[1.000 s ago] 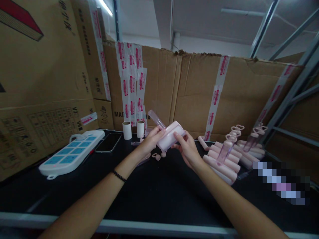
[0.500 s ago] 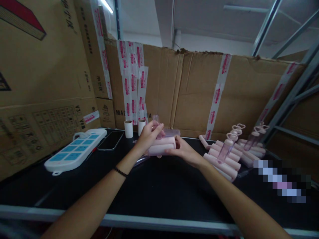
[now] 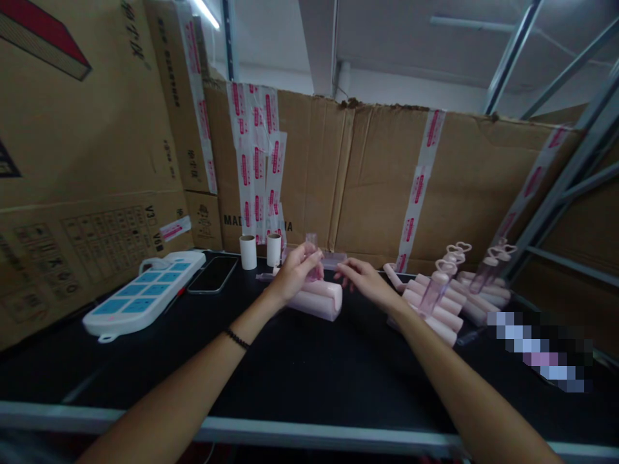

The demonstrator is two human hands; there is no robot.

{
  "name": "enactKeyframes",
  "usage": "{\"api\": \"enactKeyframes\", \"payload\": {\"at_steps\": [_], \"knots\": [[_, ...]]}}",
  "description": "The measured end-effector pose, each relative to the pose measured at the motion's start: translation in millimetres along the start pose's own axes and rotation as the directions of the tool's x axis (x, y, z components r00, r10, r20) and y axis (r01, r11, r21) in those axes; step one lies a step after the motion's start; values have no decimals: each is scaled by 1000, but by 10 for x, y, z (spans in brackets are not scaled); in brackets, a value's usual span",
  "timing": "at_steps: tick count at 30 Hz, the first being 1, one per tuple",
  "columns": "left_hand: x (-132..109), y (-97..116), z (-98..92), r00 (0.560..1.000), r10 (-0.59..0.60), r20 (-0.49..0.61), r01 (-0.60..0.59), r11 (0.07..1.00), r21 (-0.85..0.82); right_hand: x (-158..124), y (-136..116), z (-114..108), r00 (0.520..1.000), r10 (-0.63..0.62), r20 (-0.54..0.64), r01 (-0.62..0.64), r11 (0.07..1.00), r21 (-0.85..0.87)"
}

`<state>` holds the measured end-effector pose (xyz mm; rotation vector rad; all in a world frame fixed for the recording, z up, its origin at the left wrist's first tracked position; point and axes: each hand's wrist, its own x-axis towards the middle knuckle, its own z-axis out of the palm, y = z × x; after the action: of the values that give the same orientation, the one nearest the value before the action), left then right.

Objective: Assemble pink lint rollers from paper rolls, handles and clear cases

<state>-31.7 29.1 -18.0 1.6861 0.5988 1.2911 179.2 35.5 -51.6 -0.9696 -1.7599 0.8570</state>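
My left hand (image 3: 297, 274) is closed around a translucent pink tube (image 3: 311, 240), whose top pokes up above the fingers. Just under that hand, a pair of pale pink rolls (image 3: 316, 300) lies side by side on the black tabletop. My right hand (image 3: 362, 281) hovers to the right of the rolls, apart from them, with loosely bent fingers and nothing visible in them. Behind the hands lies another translucent pink piece (image 3: 334, 260). A thin clear pink piece (image 3: 264, 277) sticks out to the left of the left hand.
On the right stand several clear pink tubes with heart-shaped loops (image 3: 438, 283), among stacked pink rolls (image 3: 442, 309). Two white cardboard cores (image 3: 248, 252) stand at the back. A phone (image 3: 213, 275) and a power strip (image 3: 145, 296) lie left. Cardboard walls (image 3: 377, 187) enclose the back.
My right hand has let go of the pink rolls and drawn back to the right. The rolls now rest lower, on the table. My left hand keeps the clear tube.
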Motion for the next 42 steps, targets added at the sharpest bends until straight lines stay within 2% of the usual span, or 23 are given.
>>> {"api": "enactKeyframes", "payload": {"at_steps": [2, 5, 9, 11, 14, 16, 18, 20, 26, 35, 42], "knots": [[-9, -5, 21, 1000, -2, 13, 2, 1000, -23, 35, 116, 129, 997, -69, -32, 65, 993, -97], [-49, 7, 95, 1000, -20, 22, 21, 999, -46, 52, 213, 364, 989, -147, 22, 149, 969, -195], [-125, 1, 246, 999, -15, 29, 14, 999, 37, 81, 197, 523, 986, -168, -21, 160, 964, -214], [-168, -27, 325, 999, 25, 22, -27, 995, 97, 94, 125, 451, 981, -179, -81, 157, 961, -227], [-244, -89, 434, 997, 80, -11, -77, 982, 172, 76, -70, 203, 956, -201, -212, 152, 963, -225], [-298, -130, 494, 995, 94, -21, -87, 972, 219, 31, -242, 45, 922, -206, -327, 180, 978, -109], [-347, -161, 538, 995, 97, -21, -89, 962, 258, -31, -415, -37, 902, -195, -385, 221, 975, 25], [-381, -181, 563, 993, 112, -28, -99, 951, 293, -96, -564, -32, 909, -197, -367, 239, 968, 73], [-395, -235, 556, 985, 166, -46, -136, 916, 376, -190, -815, 161, 929, -294, -224, 293, 955, -39], [-377, -274, 560, 970, 241, -43, -212, 914, 347, -189, -918, 153, 925, -354, -137, 328, 927, -179], [-356, -285, 557, 974, 226, -35, -199, 914, 352, -165, -926, 87, 920, -385, -74, 354, 897, -267]]}}
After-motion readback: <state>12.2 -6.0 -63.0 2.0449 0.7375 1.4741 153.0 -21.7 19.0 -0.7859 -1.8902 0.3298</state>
